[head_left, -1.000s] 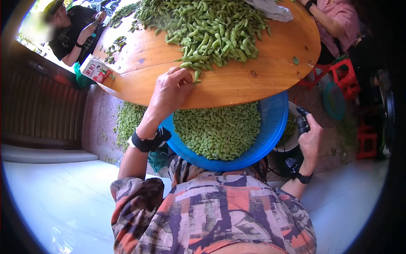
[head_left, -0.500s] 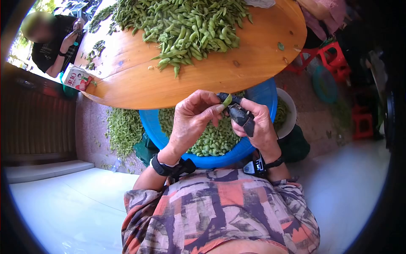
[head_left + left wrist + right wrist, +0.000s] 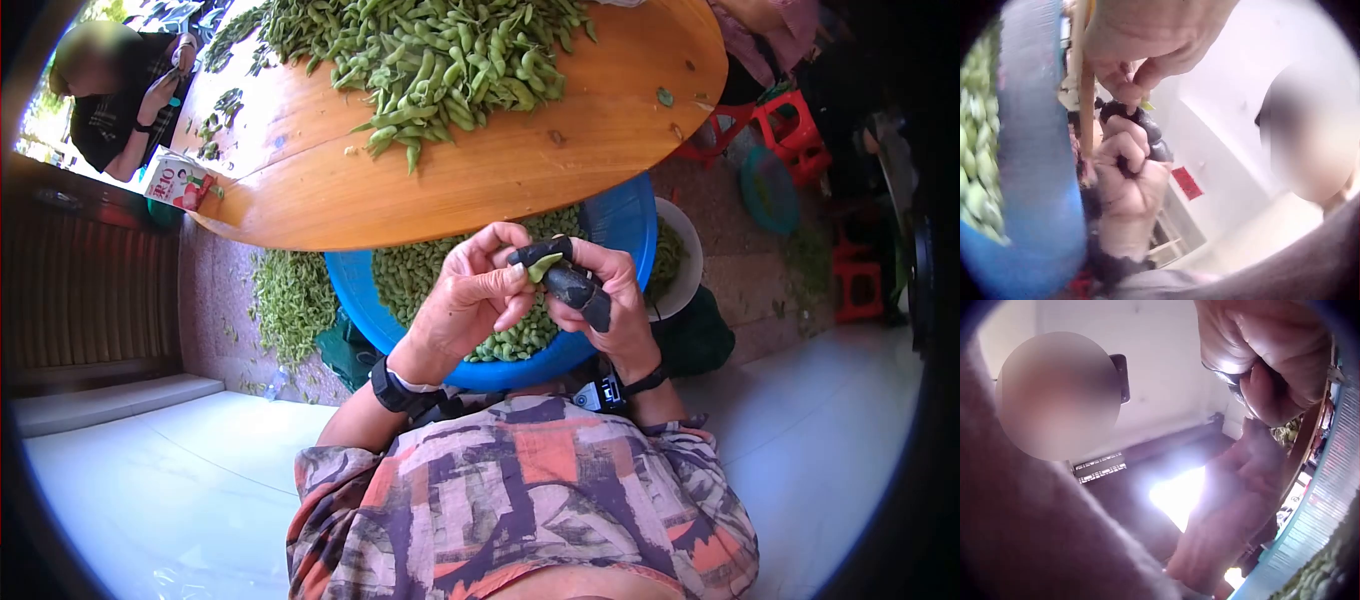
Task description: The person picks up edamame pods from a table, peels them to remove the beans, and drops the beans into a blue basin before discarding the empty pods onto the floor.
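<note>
Over the blue basin (image 3: 640,245), my left hand (image 3: 465,295) pinches one end of a green edamame pod (image 3: 543,267) between thumb and forefinger. My right hand (image 3: 615,290), with black covers (image 3: 578,287) on its thumb and forefinger, grips the pod's other end between them. In the left wrist view the right hand (image 3: 1125,162) has its other fingers curled in, and a bit of the pod (image 3: 1148,105) shows at the fingertips. Shelled green beans (image 3: 515,340) fill the basin below. The right wrist view shows both hands meeting, with the pod hidden there.
A heap of edamame pods (image 3: 440,70) lies on the wooden table (image 3: 300,210), whose edge overhangs the basin. A white bucket (image 3: 690,265) stands at the right, red stools (image 3: 795,130) beyond. Empty-looking pods (image 3: 290,300) pile on the floor left. Another person (image 3: 120,100) sits far left.
My left hand has left the pods on the table and come back over the basin with one pod. The right hand has moved in from the right, and both now hold the pod.
</note>
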`<state>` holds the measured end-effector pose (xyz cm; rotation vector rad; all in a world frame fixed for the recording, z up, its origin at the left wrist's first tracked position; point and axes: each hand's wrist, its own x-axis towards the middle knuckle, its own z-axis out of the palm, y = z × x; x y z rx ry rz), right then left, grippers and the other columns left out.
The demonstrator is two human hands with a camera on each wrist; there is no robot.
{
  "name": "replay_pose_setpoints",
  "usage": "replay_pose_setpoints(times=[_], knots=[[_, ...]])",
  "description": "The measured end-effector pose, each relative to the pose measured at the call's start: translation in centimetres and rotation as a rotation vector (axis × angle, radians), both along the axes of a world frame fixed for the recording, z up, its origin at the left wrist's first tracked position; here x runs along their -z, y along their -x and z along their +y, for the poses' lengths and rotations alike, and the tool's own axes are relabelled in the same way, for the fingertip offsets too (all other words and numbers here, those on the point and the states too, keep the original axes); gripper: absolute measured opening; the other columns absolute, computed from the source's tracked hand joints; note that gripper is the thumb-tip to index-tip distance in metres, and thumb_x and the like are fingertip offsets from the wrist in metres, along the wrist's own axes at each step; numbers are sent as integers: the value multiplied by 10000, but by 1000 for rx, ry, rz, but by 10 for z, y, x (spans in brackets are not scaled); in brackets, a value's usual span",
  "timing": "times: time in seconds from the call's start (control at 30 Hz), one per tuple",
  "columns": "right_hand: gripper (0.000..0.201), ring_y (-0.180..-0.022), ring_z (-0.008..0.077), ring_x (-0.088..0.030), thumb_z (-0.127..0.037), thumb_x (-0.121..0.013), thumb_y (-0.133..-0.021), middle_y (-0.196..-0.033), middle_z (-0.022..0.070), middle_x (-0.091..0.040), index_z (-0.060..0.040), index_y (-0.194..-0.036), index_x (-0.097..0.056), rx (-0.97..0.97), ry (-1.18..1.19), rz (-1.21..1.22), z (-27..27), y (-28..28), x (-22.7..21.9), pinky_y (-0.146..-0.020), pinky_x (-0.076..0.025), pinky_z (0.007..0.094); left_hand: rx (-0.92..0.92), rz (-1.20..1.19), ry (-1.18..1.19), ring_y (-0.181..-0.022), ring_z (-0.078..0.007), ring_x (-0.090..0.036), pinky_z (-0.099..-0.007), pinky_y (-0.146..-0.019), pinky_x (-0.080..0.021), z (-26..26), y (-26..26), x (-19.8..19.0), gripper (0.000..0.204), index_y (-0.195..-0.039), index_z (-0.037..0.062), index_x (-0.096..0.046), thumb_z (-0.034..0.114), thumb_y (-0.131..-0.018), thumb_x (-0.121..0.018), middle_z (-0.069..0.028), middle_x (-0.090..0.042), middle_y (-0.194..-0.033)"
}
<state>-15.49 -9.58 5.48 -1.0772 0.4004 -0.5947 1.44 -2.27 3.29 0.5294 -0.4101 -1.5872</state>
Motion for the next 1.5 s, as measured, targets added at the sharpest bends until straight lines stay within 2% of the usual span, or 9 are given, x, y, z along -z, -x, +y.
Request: replay_pose_setpoints(times=[0.13, 0.27, 0.47, 0.77, 0.93, 1.13, 1.23, 1.4, 1.5], knots=[[192, -537, 24, -444, -47, -491, -912, -638, -45, -506, -9, -1026, -641, 24, 84, 128, -1, 3, -4, -479, -343, 199, 20, 113, -11, -492, -142, -531, -220, -415, -369, 0, 5, 2, 267, -1102, 12, -525, 26, -877, -669, -83, -643, -808], [145, -602, 100, -524, -7, -545, -867, -675, 59, -553, -2, -980, -637, 172, 452, 449, 7, 0, -7, -537, -417, 270, -670, -1586, 320, -604, -250, -643, -332, -530, -518, 5, 9, 8, 283, -1073, -6, -600, 3, -813, -713, -126, -642, -755], [182, -708, 356, -631, 32, -594, -803, -797, 218, -624, 19, -981, -629, 295, 705, 535, 16, -7, -4, -628, -485, 370, -333, -1963, 335, -776, -339, -653, -401, -642, -548, 19, 20, 9, 435, -1208, -139, -469, -51, -795, -572, -212, -622, -899], [219, -730, 407, -583, 82, -570, -728, -772, 208, -566, 33, -938, -605, 325, 935, 477, 18, -9, -1, -605, -469, 392, -202, -1885, 336, -680, -357, -643, -424, -584, -516, 19, 7, 0, 401, -1181, -81, -491, -69, -787, -564, -204, -612, -759], [241, -611, 176, -600, 91, -513, -763, -710, 134, -590, 10, -963, -622, 25, 574, 520, 6, 3, -4, -560, -463, 318, 73, -1627, 252, -653, -353, -654, -415, -577, -509, 12, -15, -7, 307, -1103, -11, -530, -56, -799, -522, -162, -624, -691], [263, -580, 42, -536, -99, -421, -960, -763, 8, -641, -5, -989, -666, 531, 368, 542, -36, 71, -20, -494, -424, 192, -547, -1756, 74, -737, -233, -700, -309, -666, -545, 4, -46, -41, 191, -1055, -27, -621, -24, -867, -587, -131, -694, -844], [487, -864, 455, -585, 75, -424, -663, -897, 257, -606, 20, -1101, -629, 547, 1034, 1155, -61, 118, -14, -814, -470, 432, -744, -1978, 51, -639, -213, -651, -318, -596, -504, -21, -82, -48, 138, -951, 5, -674, 115, -869, -672, -137, -660, -762], [495, -884, 439, -598, 75, -460, -683, -894, 228, -620, -11, -1139, -631, 672, 1166, 1318, -59, 126, -8, -785, -471, 445, -703, -2217, -32, -744, -336, -621, -414, -717, -501, -45, -99, -28, 194, -927, 24, -666, 203, -851, -671, -150, -655, -838], [441, -628, 224, -556, 88, -471, -731, -679, 156, -551, -62, -1097, -666, 782, 977, 952, -49, 89, -16, -612, -446, 341, -735, -2150, 5, -716, -301, -622, -384, -670, -505, -31, -93, -31, 169, -909, 24, -657, 152, -809, -702, -147, -647, -862]])
